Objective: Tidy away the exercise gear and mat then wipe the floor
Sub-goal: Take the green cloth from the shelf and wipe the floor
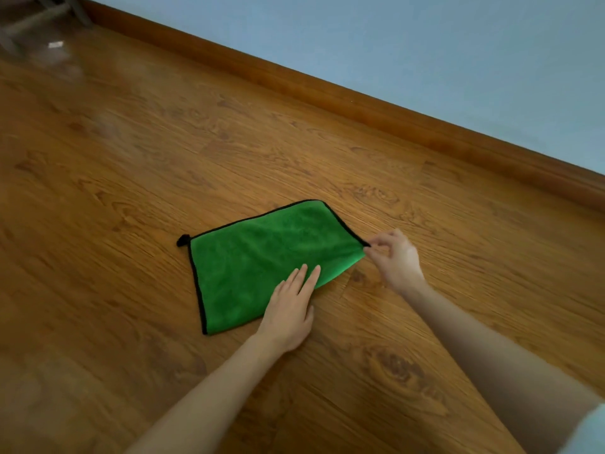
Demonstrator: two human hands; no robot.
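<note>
Green microfibre, edged in black piping, is the landmark: a cloth (262, 267) lying flat on a glossy wood-grain floor (131, 158). Nearest the viewer, the left hand (288, 309) presses the cloth's near edge with straight, closed fingers. Just right of the cloth, the right hand (396, 257) pinches its right corner between thumb and fingertips. To smooth it well, the flat hand should anchor while the pinch draws the corner taut. A small black hanging loop (182, 240) sits at the cloth's left corner. Beyond the cloth run a brown skirting board (327, 90) and a pale blue wall (393, 37). No exercise gear or mat is visible.
</note>
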